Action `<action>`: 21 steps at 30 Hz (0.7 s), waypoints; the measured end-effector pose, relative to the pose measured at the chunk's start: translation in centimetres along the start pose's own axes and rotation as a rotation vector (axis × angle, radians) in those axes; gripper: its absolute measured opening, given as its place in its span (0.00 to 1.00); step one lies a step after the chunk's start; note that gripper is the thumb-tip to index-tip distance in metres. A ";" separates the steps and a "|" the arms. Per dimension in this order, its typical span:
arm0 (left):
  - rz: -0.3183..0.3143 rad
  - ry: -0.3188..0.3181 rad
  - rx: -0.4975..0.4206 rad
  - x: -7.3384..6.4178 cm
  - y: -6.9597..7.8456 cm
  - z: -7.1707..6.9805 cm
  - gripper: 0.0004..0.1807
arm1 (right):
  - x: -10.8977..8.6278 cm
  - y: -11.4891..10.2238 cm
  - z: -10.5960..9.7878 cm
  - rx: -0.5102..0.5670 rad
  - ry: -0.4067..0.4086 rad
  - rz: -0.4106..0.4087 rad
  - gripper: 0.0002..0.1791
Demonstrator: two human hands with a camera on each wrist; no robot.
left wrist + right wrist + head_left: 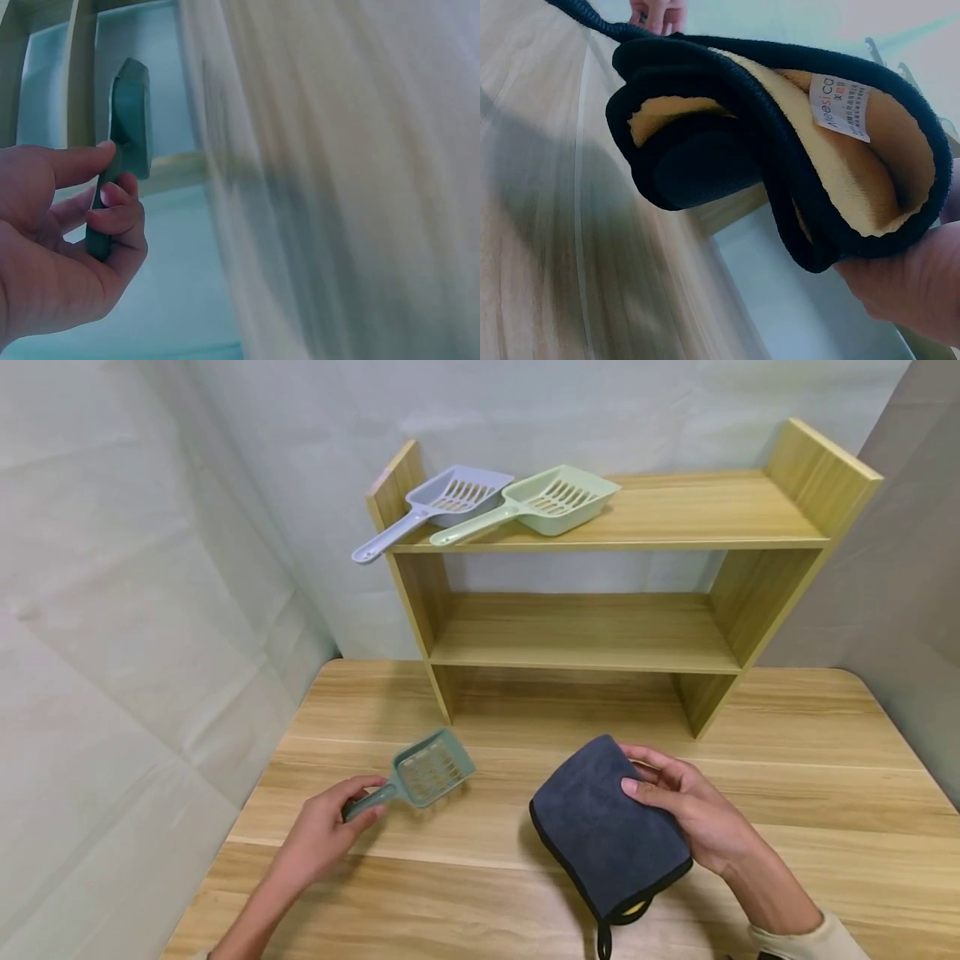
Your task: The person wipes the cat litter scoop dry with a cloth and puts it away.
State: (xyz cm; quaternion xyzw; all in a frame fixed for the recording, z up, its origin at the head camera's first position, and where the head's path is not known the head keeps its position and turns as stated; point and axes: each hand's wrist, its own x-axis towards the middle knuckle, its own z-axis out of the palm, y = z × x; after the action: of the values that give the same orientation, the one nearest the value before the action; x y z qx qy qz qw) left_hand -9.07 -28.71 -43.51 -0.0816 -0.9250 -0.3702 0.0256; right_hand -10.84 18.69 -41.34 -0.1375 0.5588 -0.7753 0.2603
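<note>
shelf [585, 631] on table [480, 893] | two scoops [525, 507] atop shelf, left | before shelf: third scoop [408, 783] left, cloth [609, 827] right

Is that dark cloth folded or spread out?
Folded: the right wrist view shows the cloth doubled over, black edges stacked in layers.

The dark-green scoop [406, 782] looks smooth plastic, the cloth [609, 831] matt.

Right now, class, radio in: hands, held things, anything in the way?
Left fingers gripping dark green scoop by handle. Right fingers holding folded navy cloth. Lavender scoop and pale green scoop on shelf, apparently out of the way.
</note>
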 end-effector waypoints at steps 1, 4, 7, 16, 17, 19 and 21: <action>0.016 0.005 -0.002 0.1 0.3 0.1 0.20 | 0.0 0.0 0.0 0.001 0.000 -0.001 0.25; 0.067 0.014 -0.001 0.3 1.2 0.5 0.18 | 0.0 0.1 0.1 -0.004 0.006 -0.008 0.25; 0.122 0.024 0.011 0.6 1.9 1.2 0.18 | 0.1 0.1 0.1 -0.016 0.015 -0.006 0.26; 0.242 -0.053 0.026 1.5 3.9 3.4 0.16 | 0.2 0.1 0.2 -0.026 -0.009 -0.021 0.26; 0.248 -0.065 0.028 1.6 4.2 3.6 0.16 | 0.2 0.0 0.2 -0.027 -0.015 -0.023 0.26; 0.258 -0.085 0.038 1.8 4.6 3.9 0.15 | 0.1 0.0 0.2 -0.023 -0.030 -0.021 0.26; 0.270 -0.093 0.053 2.1 4.9 4.2 0.14 | 0.1 -0.1 0.1 -0.015 -0.050 -0.015 0.25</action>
State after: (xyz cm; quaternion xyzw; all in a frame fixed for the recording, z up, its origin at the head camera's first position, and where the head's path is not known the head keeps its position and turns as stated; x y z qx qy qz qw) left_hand -10.23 -22.03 -42.99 -0.2219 -0.9153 -0.3344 0.0343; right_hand -10.86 18.58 -41.20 -0.1629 0.5567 -0.7695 0.2673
